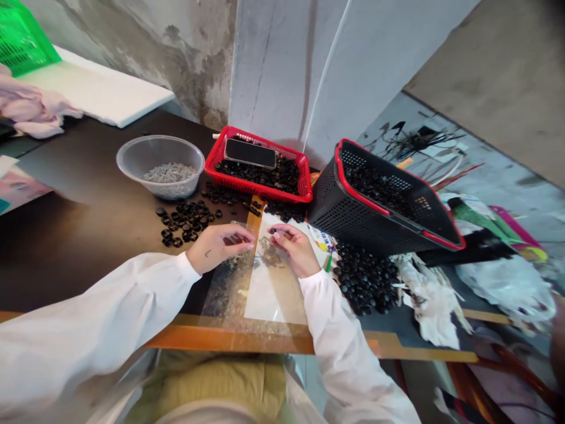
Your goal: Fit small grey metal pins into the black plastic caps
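Thumb and fingertips of my right hand (298,250) pinch a small round black knob-like part (272,231) above a white sheet (276,294). To its left, my left hand (220,246) is curled, with thumb and fingertips brought together; whatever they hold, if anything, is too small to make out. The two hands are a short way apart. Beside my left hand lies a loose group of black round parts (188,219). A larger heap of similar black pieces (366,277) lies to the right of my right wrist.
A clear plastic bowl (128,158) holds grey screw-like pieces. Behind my hands, a red basket (260,189) contains black parts with a phone (249,153) on top. A black basket with a red rim (348,218) stands tilted at right, near crumpled white cloth (435,300).
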A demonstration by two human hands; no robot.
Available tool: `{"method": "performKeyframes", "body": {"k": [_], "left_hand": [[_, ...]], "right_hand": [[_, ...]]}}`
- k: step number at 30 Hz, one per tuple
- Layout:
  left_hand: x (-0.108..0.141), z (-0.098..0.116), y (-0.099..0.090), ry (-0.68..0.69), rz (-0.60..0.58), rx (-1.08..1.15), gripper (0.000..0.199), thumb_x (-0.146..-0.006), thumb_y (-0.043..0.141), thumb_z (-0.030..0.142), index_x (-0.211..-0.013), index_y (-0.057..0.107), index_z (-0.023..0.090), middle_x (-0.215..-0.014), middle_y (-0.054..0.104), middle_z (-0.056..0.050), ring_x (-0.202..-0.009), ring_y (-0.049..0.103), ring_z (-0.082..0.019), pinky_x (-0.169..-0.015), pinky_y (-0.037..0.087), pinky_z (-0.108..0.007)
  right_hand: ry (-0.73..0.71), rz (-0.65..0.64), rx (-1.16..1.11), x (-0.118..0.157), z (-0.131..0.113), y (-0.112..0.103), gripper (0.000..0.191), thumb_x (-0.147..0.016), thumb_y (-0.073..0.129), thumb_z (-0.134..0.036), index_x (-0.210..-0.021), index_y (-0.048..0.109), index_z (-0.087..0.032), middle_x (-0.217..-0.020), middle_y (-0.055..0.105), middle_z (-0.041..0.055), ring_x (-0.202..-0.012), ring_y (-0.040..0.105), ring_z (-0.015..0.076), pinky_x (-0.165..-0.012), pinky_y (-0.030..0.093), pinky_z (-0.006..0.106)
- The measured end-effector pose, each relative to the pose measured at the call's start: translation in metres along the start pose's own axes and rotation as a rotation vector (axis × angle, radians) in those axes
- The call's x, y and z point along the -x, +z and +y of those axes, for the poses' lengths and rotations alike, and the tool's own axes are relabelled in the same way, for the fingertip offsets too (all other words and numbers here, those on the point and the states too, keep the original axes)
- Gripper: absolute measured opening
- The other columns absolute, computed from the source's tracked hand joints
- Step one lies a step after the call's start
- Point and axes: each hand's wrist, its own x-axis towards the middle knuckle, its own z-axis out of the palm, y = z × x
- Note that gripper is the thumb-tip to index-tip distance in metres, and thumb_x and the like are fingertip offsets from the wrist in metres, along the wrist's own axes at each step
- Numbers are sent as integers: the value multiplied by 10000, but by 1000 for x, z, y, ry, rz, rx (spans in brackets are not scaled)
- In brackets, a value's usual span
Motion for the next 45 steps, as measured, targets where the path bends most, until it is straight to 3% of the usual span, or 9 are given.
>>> {"method": "performKeyframes", "body": {"k": [5, 11, 17, 24, 28, 31, 35, 40, 45], "left_hand": [[-1, 11, -2, -1, 46, 19, 278, -792, 760, 439, -881, 791, 178, -764, 756, -26, -598, 632, -120, -560, 496, -215], [2, 9, -2, 80, 64, -71, 286, -815, 741, 462, -867, 789, 185, -821, 775, -52, -658, 687, -149, -588, 529, -234], [7, 1, 0, 117, 72, -119, 471, -824, 753, 417, -1191, 567, 188, -828, 758, -10, -618, 679, -117, -595, 531, -205], [11, 4, -4, 337, 11, -430, 405, -946, 614, 309, -1303, 446, 217, -862, 752, 3, -656, 685, -121, -650, 518, -215], [13, 1, -4, 382, 5, -497, 412, -983, 564, 340, -1355, 426, 229, -889, 761, -6, -741, 717, -145, -705, 530, -233], [12, 0, -5, 417, 39, -536, 439, -961, 587, 421, -1345, 457, 253, -930, 760, -5, -787, 711, -152, -753, 533, -249], [4, 7, -16, 436, 154, -604, 610, -822, 685, 596, -1279, 539, 219, -994, 735, -50, -850, 671, -199, -813, 517, -310], [-12, 7, -44, 344, 336, -816, 336, -915, 620, 469, -1109, 678, 201, -991, 687, -77, -900, 607, -236, -874, 472, -386], [-28, -16, -55, 236, 273, -1086, 353, -906, 598, 474, -1121, 722, 223, -1043, 658, -98, -965, 578, -290, -825, 445, -424]], "right_hand": [[59, -115, -103, 12, 5, 23, 324, -652, 880, -378, -923, 760, -246, -833, 737, -16, -708, 667, 110, -765, 581, 263], [33, -81, -19, 15, 8, 27, 320, -650, 872, -371, -923, 772, -238, -854, 747, -2, -760, 677, 137, -802, 581, 292], [-3, -63, 57, 18, 9, 29, 251, -688, 843, -347, -910, 782, -247, -908, 771, 10, -817, 699, 163, -830, 572, 315], [-213, -54, 404, 23, 9, 30, 171, -792, 755, -273, -959, 793, -262, -998, 778, 31, -881, 720, 193, -849, 572, 326], [-172, -71, 428, 24, 8, 29, 174, -793, 744, -269, -961, 790, -272, -975, 787, 22, -870, 731, 206, -867, 578, 354], [-116, -56, 337, 23, 8, 28, 162, -762, 774, -279, -921, 791, -258, -931, 789, 24, -849, 728, 205, -856, 577, 355], [31, -59, 73, 21, 9, 28, 213, -699, 839, -333, -880, 783, -236, -811, 766, 14, -712, 696, 165, -746, 584, 314], [188, -79, -288, 19, 7, 25, 307, -636, 896, -362, -870, 755, -222, -866, 756, 13, -585, 594, 85, -616, 556, 241], [197, -96, -398, 19, 7, 23, 301, -636, 903, -362, -863, 755, -232, -836, 740, -1, -568, 551, 64, -568, 520, 196]]}}
